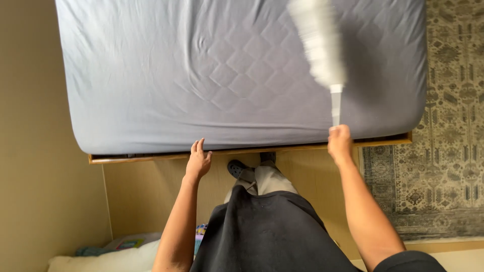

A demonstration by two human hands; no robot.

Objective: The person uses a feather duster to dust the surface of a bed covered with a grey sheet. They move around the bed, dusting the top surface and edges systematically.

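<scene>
A mattress in a grey-blue fitted sheet (201,75) lies on a wooden bed frame (151,156) in front of me. My right hand (340,141) grips the handle of a white fluffy duster (320,45), which is blurred with motion over the right part of the sheet. My left hand (198,160) hangs at the near edge of the bed with its fingers together and slightly extended, holding nothing. It is close to the frame; I cannot tell if it touches it.
A patterned rug (448,151) covers the floor to the right of the bed. A beige wall (30,136) runs along the left. My dark shoe (236,167) stands on the wooden floor. White bedding and colourful items (121,249) lie at the lower left.
</scene>
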